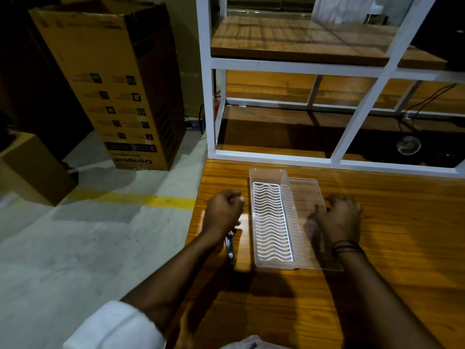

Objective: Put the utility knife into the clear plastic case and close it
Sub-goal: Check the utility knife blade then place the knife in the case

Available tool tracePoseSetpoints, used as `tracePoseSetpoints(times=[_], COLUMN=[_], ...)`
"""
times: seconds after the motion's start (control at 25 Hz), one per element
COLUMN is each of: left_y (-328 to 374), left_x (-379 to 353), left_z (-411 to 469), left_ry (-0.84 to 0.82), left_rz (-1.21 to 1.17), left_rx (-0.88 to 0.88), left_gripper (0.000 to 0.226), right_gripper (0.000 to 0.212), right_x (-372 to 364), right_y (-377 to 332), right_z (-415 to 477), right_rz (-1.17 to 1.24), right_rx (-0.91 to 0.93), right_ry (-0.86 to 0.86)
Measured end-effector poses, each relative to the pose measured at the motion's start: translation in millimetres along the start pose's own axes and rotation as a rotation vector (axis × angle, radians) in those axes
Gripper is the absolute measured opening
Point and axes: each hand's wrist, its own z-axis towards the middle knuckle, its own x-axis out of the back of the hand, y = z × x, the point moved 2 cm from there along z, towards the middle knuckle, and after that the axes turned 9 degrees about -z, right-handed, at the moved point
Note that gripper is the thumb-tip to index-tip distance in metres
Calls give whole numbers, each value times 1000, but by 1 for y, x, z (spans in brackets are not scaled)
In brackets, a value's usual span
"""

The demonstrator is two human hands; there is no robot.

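The clear plastic case [254, 197] lies open on the wooden table [402, 235], with a white wavy grid insert [271, 222] in its bottom. Its clear lid [304, 192] lies open to the right of the case. My left hand [222, 212] is closed just left of the case and holds the utility knife [230, 248], whose dark metallic end sticks out toward my wrist. My right hand [339, 217] grips the lid's right edge, and part of it shows blurred through the plastic.
A white metal shelf frame [211, 96] with wooden boards stands right behind the case. The table's left edge [198, 197] runs just left of my left hand, above a concrete floor. Tall cardboard boxes [113, 84] stand on the floor at left.
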Motion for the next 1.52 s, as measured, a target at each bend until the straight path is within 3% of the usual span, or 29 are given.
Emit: tracePoseSetpoints(times=[0.08, 0.28, 0.44, 0.68, 0.88, 1.24, 1.4, 1.52], left_y=[-5, -30, -33, -25, -30, -36, -37, -36], left_x=[18, 39, 32, 33, 34, 33, 30, 33], left_z=[-18, -65, -76, -63, -64, -66, -63, -63], left_ry=[127, 99, 87, 34, 85, 108, 73, 96], left_rz=[242, 502, 593, 574, 502, 513, 450, 250], left_rx=[-22, 170, 138, 180, 146, 18, 127, 171], left_gripper=[14, 40, 44, 22, 22, 20, 27, 21], right_gripper=[28, 13, 17, 48, 49, 22, 12, 20], right_x=[14, 43, 27, -24, -38, -42, -36, -23], right_y=[-22, -100, -163, -206, -212, -219, -218, -213], right_z=[-10, -52, -82, -90, -79, -84, -80, -72], right_rz=[97, 354, 202, -160, -187, -237, -178, -65], right_rx=[81, 459, 632, 608, 571, 586, 556, 500], right_ry=[20, -111, -325, -470, -514, -480, -530, -565])
